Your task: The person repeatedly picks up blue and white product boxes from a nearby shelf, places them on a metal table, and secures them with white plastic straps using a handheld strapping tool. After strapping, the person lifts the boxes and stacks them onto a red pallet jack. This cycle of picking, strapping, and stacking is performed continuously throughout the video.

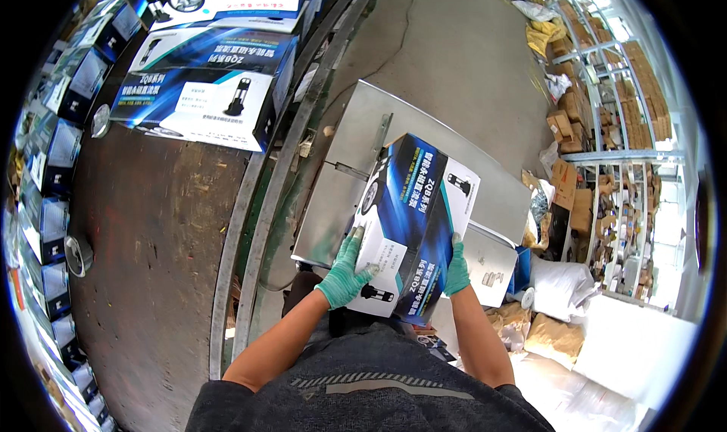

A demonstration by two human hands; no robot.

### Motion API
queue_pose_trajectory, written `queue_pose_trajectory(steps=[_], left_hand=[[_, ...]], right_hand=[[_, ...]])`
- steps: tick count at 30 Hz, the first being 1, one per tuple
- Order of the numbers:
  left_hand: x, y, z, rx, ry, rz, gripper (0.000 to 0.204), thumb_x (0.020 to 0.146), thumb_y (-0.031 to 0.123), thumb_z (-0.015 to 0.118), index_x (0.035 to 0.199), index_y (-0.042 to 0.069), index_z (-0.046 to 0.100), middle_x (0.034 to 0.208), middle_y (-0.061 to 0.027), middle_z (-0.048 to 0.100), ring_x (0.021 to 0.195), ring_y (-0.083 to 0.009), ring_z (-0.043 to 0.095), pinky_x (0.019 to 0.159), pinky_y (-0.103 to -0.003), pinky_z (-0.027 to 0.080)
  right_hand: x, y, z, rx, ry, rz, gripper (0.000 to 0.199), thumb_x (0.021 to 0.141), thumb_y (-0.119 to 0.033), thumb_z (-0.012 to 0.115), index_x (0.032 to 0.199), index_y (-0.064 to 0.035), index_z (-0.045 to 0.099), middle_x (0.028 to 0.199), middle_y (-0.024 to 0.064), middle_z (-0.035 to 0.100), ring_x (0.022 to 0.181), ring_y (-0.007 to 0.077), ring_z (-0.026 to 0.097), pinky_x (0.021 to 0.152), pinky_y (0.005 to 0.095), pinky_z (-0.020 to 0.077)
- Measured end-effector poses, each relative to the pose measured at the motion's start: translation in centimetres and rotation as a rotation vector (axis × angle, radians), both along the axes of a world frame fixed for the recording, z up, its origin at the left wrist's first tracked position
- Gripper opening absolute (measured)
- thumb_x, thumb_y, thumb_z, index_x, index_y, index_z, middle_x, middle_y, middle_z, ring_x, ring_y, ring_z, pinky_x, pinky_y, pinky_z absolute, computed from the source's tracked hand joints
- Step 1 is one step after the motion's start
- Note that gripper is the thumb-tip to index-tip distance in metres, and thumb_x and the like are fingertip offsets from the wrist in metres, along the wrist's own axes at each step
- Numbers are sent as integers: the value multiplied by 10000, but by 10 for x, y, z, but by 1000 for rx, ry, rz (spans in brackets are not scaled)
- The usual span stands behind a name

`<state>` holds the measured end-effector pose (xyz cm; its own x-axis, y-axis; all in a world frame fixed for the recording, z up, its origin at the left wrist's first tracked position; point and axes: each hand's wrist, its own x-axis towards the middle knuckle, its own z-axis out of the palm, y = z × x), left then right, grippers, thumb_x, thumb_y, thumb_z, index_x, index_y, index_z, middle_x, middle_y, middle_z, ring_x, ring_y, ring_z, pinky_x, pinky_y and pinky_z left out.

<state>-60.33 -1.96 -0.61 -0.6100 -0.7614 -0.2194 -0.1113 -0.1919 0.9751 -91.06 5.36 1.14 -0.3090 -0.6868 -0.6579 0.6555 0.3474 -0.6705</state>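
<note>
A long blue, black and white printed carton (413, 220) is held between my two hands in front of my body, over a metal table (333, 197). My left hand (348, 271), in a green knit glove, presses along the carton's left side with its fingers and thumb spread on the white panel. On the opposite side my right hand (457, 269), gloved the same way, grips the carton's right edge; part of its fingers is hidden. The carton lies tilted, its far end pointing up and slightly right. Its underside is out of sight.
Similar cartons (204, 91) are stacked on a brown worktop (151, 227) at the left, beside metal rails (257, 227). More boxes (53, 227) line the far left. Shelves (621, 155) with brown cartons stand at the right, with white sacks (560, 284) below them.
</note>
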Motion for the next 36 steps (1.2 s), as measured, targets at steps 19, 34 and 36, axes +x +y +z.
queue_pose_trajectory(steps=[19, 34, 36], left_hand=[[-9, 1, 26, -39, -147, 55, 881, 940, 67, 714, 1640, 107, 181, 1582, -93, 372, 1360, -221, 451, 1135, -354, 408], [-210, 14, 205, -1450, -270, -722, 317, 891, 73, 620, 1204, 92, 665, 1235, -135, 670, 1231, -323, 611, 1154, -465, 420], [-254, 5, 219, -1740, -391, -878, 353, 903, 104, 606, 1252, 102, 656, 1249, -99, 678, 1241, -304, 616, 1153, -435, 418]], right_hand=[[-220, 35, -40, 541, 1731, 646, 599, 866, -191, 722, 1439, -193, 549, 1432, 70, 572, 1344, 324, 525, 1161, 493, 392], [-186, -10, 268, -454, 2256, 758, 242, 918, -193, 633, 1155, -155, 661, 1068, 56, 651, 958, 278, 692, 808, 413, 587], [-145, -29, 315, -649, 2348, 625, 222, 884, -182, 658, 1098, -140, 702, 1025, 46, 686, 944, 271, 713, 785, 411, 597]])
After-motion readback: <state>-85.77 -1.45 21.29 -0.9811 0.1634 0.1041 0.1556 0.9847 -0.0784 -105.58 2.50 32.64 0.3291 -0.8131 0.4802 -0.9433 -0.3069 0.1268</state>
